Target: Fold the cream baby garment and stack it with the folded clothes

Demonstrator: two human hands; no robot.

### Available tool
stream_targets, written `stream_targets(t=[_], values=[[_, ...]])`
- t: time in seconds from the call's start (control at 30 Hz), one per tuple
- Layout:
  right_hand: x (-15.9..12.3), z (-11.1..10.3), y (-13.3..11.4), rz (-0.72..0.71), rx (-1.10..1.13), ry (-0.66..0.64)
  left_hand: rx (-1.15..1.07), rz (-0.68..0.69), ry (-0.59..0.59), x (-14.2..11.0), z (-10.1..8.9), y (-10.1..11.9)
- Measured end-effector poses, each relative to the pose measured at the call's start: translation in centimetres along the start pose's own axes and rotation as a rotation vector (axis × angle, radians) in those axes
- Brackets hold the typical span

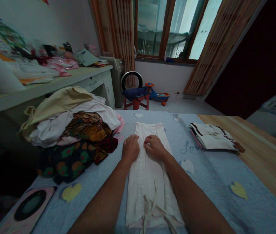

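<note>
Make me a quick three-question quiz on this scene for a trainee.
1. Which hand is nearer the heap of mixed clothes: the left hand or the right hand?
2. True or false: both hands rest on the long white garment.
3. Fill in the blank: the small stool has a ____ frame.

Key: 1. left hand; 2. true; 3. red.
</note>
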State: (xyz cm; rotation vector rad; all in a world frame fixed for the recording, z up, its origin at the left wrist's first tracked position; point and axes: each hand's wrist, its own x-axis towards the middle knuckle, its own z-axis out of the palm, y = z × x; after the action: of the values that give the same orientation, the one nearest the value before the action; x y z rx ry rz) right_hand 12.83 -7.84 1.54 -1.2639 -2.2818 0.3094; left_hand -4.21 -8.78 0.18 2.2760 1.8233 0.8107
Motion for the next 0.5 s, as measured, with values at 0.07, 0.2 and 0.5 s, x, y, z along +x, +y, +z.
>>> stream_targets(t=[0.07, 0.2, 0.5], values=[[-0.02, 0.06, 0.1, -0.01, 0.006, 0.008, 0.011, -0.006, -0.011, 0.0, 0.2, -0.09], [-0.11, 0.19, 0.19, -0.035, 0.004, -0.017, 0.039, -0.008, -0.041, -0.02, 0.41, -0.17], [-0.21, -0.1, -0.17, -0.015, 0.031, -0.03, 0.083, -0.032, -0.093, -0.04, 0.76, -0.21]])
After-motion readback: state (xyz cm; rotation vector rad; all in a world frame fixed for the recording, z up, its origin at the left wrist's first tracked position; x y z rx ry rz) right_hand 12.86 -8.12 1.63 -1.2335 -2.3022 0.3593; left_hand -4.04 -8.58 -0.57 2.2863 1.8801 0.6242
